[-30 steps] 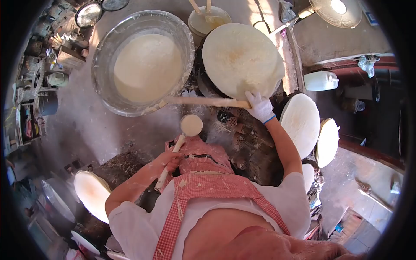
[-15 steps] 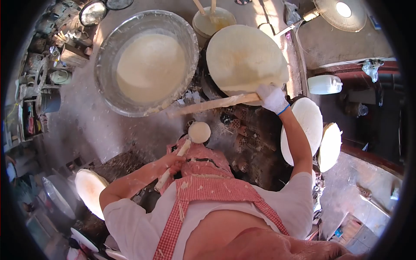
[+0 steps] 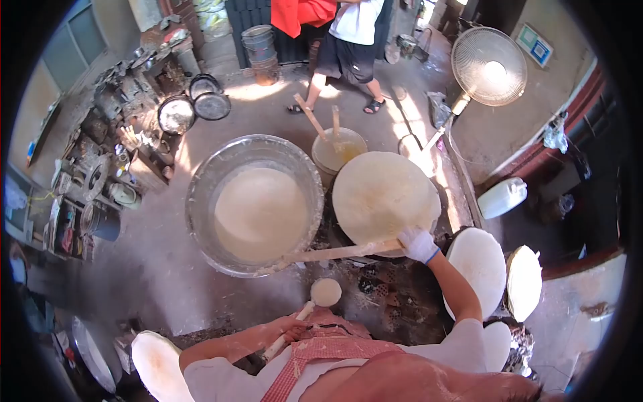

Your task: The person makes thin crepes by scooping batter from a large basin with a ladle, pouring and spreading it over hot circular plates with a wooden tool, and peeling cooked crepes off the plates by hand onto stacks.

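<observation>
Left hand (image 3: 293,328): bare, closed round the handle of a ladle (image 3: 326,292), on the near side of the basin (image 3: 195,208) and apart from it. Ladle bowl: pale within; fill impossible to tell.

Right hand (image 3: 419,245): white-gloved, gripping one end of a wooden stick (image 3: 348,252), to the right of the basin; exact finger placing unclear.

Stick: far end at the basin's near rim; touching or just above, impossible to tell.

Round pale sheet (image 3: 385,194): just right of the basin, over a dark round base (image 3: 339,231), with the glove at its near edge.

Batter (image 3: 261,208): pale, pooled inside the basin.

Bucket (image 3: 324,163): beyond and right of the basin, two wooden handles protruding.

Hazards, by judgement. Tearing or creasing of the sheet: from stick or glove dragged across its edge. Knocks and smears at the basin's rim: from a stick end so near. Drips onto the apron (image 3: 335,348), on the near side of the basin: from a tilted ladle, if wet. Burned fingertips: from a hot base, heat unconfirmed.
</observation>
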A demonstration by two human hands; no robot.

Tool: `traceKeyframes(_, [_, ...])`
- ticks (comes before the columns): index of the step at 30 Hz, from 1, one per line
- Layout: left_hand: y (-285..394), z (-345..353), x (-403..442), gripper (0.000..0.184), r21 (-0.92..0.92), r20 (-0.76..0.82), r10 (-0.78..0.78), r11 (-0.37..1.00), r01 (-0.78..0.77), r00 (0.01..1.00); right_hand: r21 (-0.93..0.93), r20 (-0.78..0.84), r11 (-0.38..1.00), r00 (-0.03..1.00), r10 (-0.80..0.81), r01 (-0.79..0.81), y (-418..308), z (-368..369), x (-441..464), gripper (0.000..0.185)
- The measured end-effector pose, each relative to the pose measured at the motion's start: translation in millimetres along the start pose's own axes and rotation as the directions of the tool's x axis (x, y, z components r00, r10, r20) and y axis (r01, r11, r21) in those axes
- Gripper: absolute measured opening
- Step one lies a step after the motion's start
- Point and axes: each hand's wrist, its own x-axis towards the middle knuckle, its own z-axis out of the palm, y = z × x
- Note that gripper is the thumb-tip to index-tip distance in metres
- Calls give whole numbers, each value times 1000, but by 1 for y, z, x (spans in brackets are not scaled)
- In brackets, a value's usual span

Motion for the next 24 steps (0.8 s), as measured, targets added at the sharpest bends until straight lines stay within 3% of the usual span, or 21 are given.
traceKeyframes(4, [2, -20, 15, 39, -17, 35, -38, 999, 39, 999, 22, -1, 998, 999, 52, -52, -7, 25, -19, 18])
traceKeyframes(8, [1, -19, 19, 40, 58, 60, 48, 997, -52, 997, 22, 245, 988, 959, 140, -150, 4, 23, -14, 14])
traceKeyframes(10, [9, -5, 5, 41, 60, 64, 32, 998, -36, 997, -8, 161, 971, 958, 238, -240, 8, 11, -7, 18])
traceKeyframes(12, [12, -7, 3, 42, 22, 5, -11, 1000, 11, 1000, -36, 61, 978, 977, 205, -204, 21, 0, 6, 20])
traceKeyframes(15, [16, -2, -5, 47, 75, -38, -63, 995, 66, 997, -20, 163, 943, 930, 330, -332, 34, -28, 24, 30])
traceKeyframes(16, [21, 4, -10, 46, 62, -30, -88, 994, 90, 996, -31, 55, 932, 930, 363, -362, 39, -33, 26, 29])
traceKeyframes(18, [34, 18, -20, 45, 68, -24, -85, 994, 87, 996, -44, 31, 906, 905, 423, -422, 57, -46, 31, 24])
traceKeyframes(21, [45, 31, -28, 45, 78, -13, -57, 995, 57, 998, 117, -84, 848, 846, 527, -517, 80, -58, 33, 19])
traceKeyframes(24, [51, 32, -32, 46, 72, -9, -51, 996, 52, 999, 158, -49, 728, 731, 681, -668, 92, -81, 41, 20])
